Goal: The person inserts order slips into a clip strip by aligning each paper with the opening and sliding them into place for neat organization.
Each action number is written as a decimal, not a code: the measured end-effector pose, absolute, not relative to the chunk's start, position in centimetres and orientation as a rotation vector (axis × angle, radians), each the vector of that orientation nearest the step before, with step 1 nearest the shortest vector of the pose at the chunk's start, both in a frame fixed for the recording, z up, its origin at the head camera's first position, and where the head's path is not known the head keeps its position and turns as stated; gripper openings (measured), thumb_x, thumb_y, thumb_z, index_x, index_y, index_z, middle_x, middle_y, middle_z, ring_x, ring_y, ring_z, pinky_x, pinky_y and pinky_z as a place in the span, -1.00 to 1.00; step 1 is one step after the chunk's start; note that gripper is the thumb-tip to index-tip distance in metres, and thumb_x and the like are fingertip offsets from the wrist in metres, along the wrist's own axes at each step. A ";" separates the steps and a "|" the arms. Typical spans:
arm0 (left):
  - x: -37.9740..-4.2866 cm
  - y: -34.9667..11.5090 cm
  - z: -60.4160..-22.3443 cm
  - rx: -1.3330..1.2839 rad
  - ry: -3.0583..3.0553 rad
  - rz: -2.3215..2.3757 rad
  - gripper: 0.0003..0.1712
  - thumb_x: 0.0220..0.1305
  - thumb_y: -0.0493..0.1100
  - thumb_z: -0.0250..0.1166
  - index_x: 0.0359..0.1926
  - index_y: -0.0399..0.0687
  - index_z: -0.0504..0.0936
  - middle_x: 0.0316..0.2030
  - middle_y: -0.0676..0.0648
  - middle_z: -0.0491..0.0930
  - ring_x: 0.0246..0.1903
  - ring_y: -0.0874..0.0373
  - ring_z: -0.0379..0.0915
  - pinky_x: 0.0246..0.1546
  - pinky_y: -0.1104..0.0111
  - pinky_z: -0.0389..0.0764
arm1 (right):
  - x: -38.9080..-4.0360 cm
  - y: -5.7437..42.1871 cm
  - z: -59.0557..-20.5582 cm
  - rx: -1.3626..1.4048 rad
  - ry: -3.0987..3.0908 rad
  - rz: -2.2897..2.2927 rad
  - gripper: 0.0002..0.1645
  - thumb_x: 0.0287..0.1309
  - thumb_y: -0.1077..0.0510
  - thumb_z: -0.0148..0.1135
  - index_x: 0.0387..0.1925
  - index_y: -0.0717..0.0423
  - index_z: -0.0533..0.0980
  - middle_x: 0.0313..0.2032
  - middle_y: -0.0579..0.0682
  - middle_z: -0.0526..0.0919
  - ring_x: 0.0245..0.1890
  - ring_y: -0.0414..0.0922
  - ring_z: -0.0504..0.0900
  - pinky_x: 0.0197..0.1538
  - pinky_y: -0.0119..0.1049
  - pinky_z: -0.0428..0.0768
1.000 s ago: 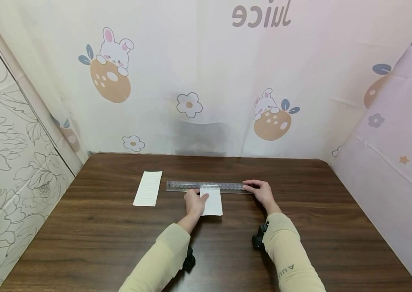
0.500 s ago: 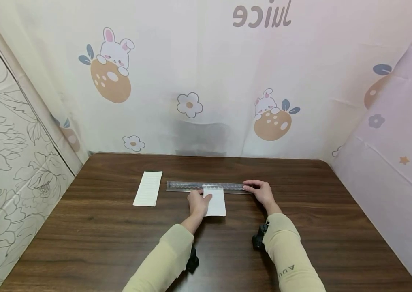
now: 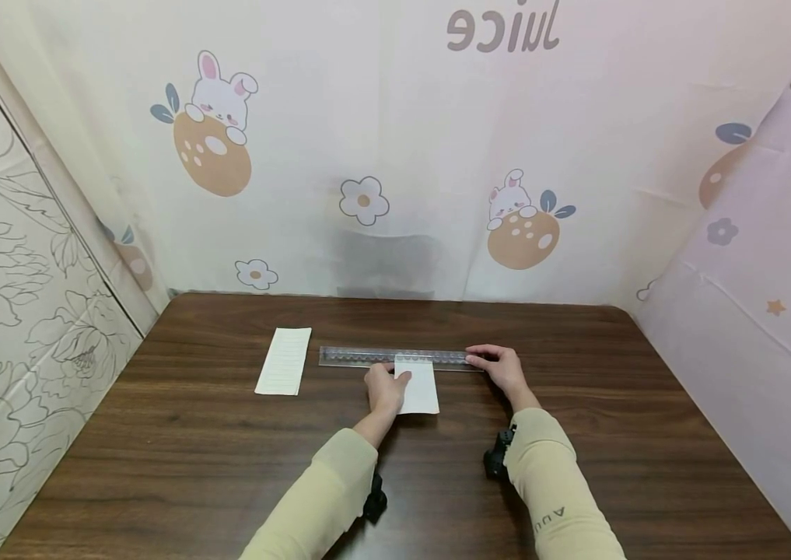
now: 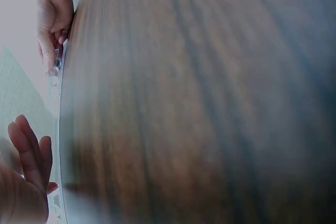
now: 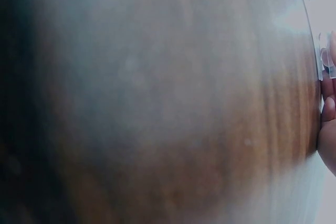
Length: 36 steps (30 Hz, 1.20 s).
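Observation:
A clear plastic ruler (image 3: 353,357) with a patterned strip along its length lies crosswise on the table. At its right end my right hand (image 3: 503,372) pinches it between thumb and fingers; the right wrist view catches the ruler's end (image 5: 326,69) at those fingers. A small white sheet of paper (image 3: 421,391) overlaps the ruler with its far edge and extends toward me. My left hand (image 3: 384,389) holds the paper's left edge, thumb on top and fingers at the ruler's near edge. Seen from the left wrist, the left hand (image 4: 26,182) faces the right hand (image 4: 55,17).
Left of the ruler, a lined, pale paper pad (image 3: 284,362) lies on the brown wooden table (image 3: 192,467). Behind the table hangs a printed curtain (image 3: 423,155), and more cloth closes off both sides. A black wrist camera (image 3: 500,453) sits under the right sleeve.
My left hand has shifted a little to the right, and the white paper has slid right along the ruler with it. The right hand, the ruler and the lined pad stay put.

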<state>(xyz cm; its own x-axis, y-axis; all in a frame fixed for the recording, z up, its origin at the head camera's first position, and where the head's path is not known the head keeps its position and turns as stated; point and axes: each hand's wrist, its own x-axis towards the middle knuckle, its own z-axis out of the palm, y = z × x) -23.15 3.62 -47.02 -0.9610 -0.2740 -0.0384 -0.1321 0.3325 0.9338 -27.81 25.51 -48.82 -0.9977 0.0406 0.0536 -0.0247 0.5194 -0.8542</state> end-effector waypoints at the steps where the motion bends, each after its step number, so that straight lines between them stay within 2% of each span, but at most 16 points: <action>1: -23.1 3.7 -47.0 0.378 -2.458 -1.707 -0.65 0.01 -0.28 0.31 -0.17 -0.44 0.56 -0.34 -0.29 0.54 -0.40 0.03 0.50 -0.36 0.27 0.51 | -27.8 25.5 -48.8 -0.012 -2.680 1.508 -0.67 -0.02 0.11 0.28 -0.20 0.21 0.59 -0.18 0.14 0.60 -0.05 0.02 0.45 0.02 -0.13 0.36; 14: -23.0 4.4 -46.9 0.413 -2.448 -1.773 -0.62 0.05 -0.26 0.29 -0.11 -0.42 0.53 -0.15 -0.35 0.42 -0.11 -0.11 0.39 -0.17 0.20 0.46 | -28.0 25.6 -48.8 -0.016 -2.687 1.490 -0.66 -0.03 0.08 0.29 -0.22 0.20 0.60 -0.18 0.13 0.60 -0.05 0.02 0.44 0.03 -0.12 0.35; 21: -22.9 4.7 -47.0 0.396 -2.449 -1.730 -0.62 0.04 -0.27 0.30 -0.13 -0.44 0.53 -0.18 -0.34 0.48 -0.13 -0.09 0.42 -0.17 0.21 0.47 | -27.9 25.5 -48.8 -0.034 -2.675 1.517 -0.67 -0.04 0.11 0.29 -0.22 0.22 0.60 -0.18 0.14 0.60 -0.06 0.01 0.45 0.03 -0.14 0.34; 31: -22.9 5.4 -47.3 0.356 -2.430 -1.717 -0.65 0.02 -0.29 0.30 -0.16 -0.44 0.55 -0.25 -0.30 0.54 -0.27 -0.02 0.50 -0.27 0.24 0.51 | -27.8 25.4 -48.7 -0.049 -2.678 1.519 -0.68 -0.03 0.12 0.29 -0.21 0.21 0.59 -0.17 0.14 0.60 -0.05 0.02 0.44 0.03 -0.13 0.35; 36: -22.8 5.7 -47.3 0.362 -2.421 -1.739 -0.63 0.04 -0.29 0.29 -0.14 -0.46 0.54 -0.18 -0.32 0.53 -0.18 -0.05 0.47 -0.20 0.23 0.49 | -27.8 25.4 -48.7 -0.040 -2.678 1.511 -0.67 -0.03 0.11 0.29 -0.21 0.21 0.59 -0.18 0.13 0.60 -0.06 0.01 0.45 0.02 -0.14 0.36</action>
<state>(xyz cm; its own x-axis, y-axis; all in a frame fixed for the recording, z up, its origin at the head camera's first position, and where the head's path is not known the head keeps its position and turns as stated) -22.83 5.67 -47.32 -0.9614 -0.2737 -0.0275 -0.1134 0.3032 0.9461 -27.79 25.42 -48.74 -0.9975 0.0554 0.0448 -0.0097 0.5176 -0.8556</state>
